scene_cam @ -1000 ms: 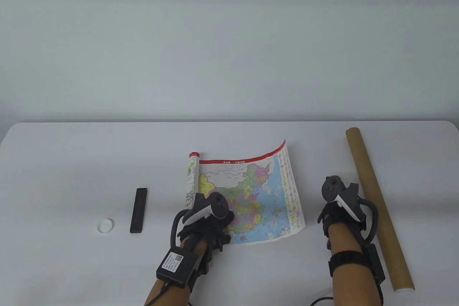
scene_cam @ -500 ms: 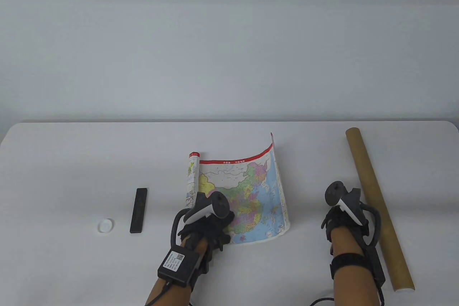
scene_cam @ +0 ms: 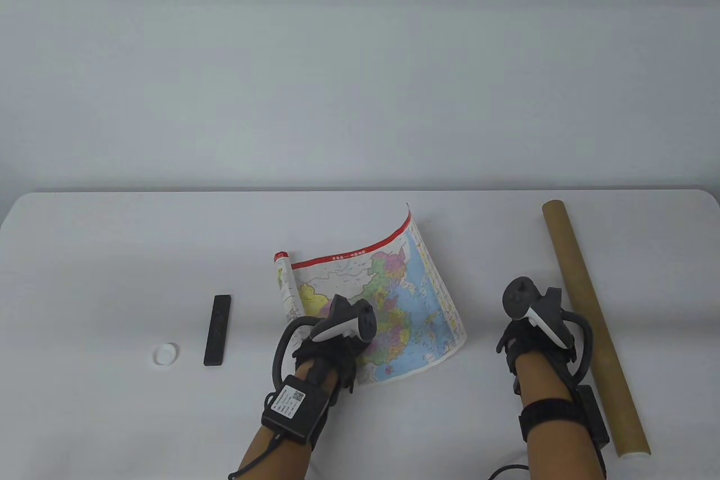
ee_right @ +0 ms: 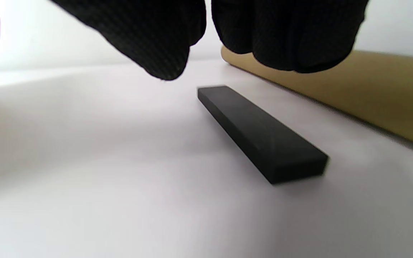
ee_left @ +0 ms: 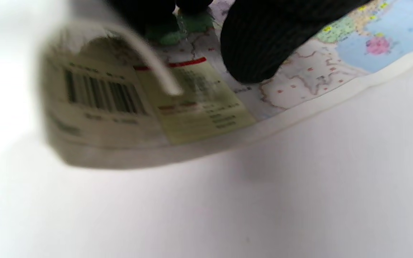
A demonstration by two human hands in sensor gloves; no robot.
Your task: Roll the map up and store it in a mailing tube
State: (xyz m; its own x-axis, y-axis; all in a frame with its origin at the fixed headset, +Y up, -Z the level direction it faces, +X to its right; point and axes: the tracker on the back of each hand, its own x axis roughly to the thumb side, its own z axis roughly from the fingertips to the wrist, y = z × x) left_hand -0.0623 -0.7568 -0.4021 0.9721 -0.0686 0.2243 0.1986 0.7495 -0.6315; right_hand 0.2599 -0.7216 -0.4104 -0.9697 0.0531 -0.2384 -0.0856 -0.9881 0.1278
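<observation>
On the tabletop (scene_cam: 112, 255) the cap (scene_cam: 166, 354) lay at the far left, well apart from the tube's open near end, so closing the tube would likely mean a long reach. Beside the cap lay a bar (scene_cam: 217, 330), off the paper.

The map (scene_cam: 394, 300) sat mid-tabletop, its left edge curled into a thin roll (scene_cam: 284, 283) and its right side arched up free. The left hand (scene_cam: 332, 345) pressed the map's near left corner; the left wrist view showed a gloved fingertip (ee_left: 256, 53) flat on the print by the barcode panel (ee_left: 102, 96), so the grip was a press, not a clench. With only that one corner pinned, the sheet could pivot, and the springy right edge could flop over and start a second roll, giving a skewed coil too wide for the tube.

The right hand (scene_cam: 534, 333) hovered between map and tube (scene_cam: 590, 322), its grip released and holding nothing, fingers (ee_right: 292, 32) hanging over a second bar (ee_right: 260, 132). Knocking that bar or nudging the tube could send the tube rolling away.

Against the earlier frames, the map had swung counter-clockwise, its roll shifted left, the right flap stood higher, and the left hand had turned with it; the right hand had barely moved
</observation>
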